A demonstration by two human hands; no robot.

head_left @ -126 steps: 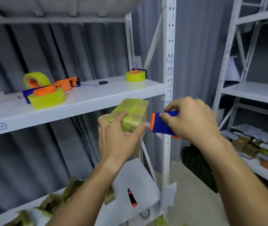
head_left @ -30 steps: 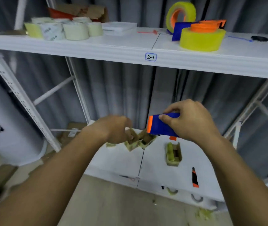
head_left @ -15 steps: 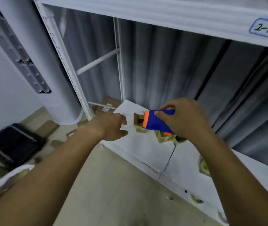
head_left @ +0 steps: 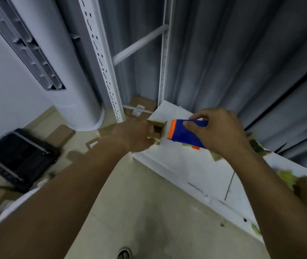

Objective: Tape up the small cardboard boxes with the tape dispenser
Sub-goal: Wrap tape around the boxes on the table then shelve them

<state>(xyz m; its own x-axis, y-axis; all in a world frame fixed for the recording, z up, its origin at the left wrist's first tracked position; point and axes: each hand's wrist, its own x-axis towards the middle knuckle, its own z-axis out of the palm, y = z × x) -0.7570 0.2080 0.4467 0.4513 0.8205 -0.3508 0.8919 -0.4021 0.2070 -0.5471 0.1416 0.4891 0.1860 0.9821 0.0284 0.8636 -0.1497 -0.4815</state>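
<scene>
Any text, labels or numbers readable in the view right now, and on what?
No text can be read.
White stickers on the flat cardboard behind the shelf post: too small and blurred.
White sticker on the cardboard piece on the floor: blurred.
Blue and orange tape dispenser: no marking shows.

A storeroom or packing area. Shown by white slotted-steel racking (head_left: 100,58) with a low white shelf board (head_left: 195,165), flattened labelled cartons (head_left: 139,109) strewn on the bare floor (head_left: 139,212), a black plastic crate (head_left: 18,157), grey curtain (head_left: 233,53) behind.
</scene>
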